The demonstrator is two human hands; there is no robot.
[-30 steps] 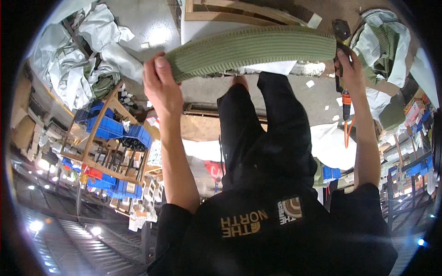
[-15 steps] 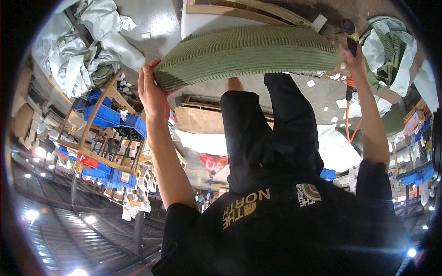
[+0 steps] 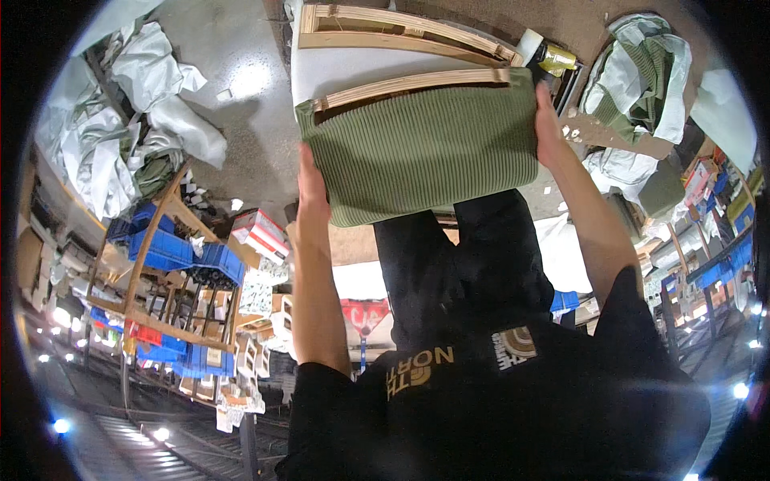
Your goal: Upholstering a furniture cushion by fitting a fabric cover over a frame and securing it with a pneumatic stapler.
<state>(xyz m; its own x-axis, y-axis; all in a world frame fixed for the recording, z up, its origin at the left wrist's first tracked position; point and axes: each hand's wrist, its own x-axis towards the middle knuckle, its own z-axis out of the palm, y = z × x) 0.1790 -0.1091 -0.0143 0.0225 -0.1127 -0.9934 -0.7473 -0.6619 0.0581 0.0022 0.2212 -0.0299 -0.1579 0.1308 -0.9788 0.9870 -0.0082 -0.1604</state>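
An upholstered panel [image 3: 425, 156] in green ribbed fabric is held level in front of my legs. A curved bare wood rail [image 3: 413, 85] shows along its far edge. My left hand [image 3: 311, 183] is pressed on its left end, and my right hand [image 3: 548, 132] grips its right end; the fingers of both are partly hidden. Just beyond my right fingertips is a yellow and black power tool [image 3: 557, 58]. Whether my right hand still touches that tool, I cannot tell.
Behind the panel lies another wooden frame [image 3: 401, 42] with white material. Green and white fabric [image 3: 642, 76] is heaped at far right, white sheeting [image 3: 148, 80] at far left. A rack with blue bins [image 3: 172, 248] stands left. Scraps dot the floor.
The panel has turned, bringing its broad ribbed face and wood rail into view. My right hand has come left from the tool's handle onto the panel's end. The orange hose no longer shows.
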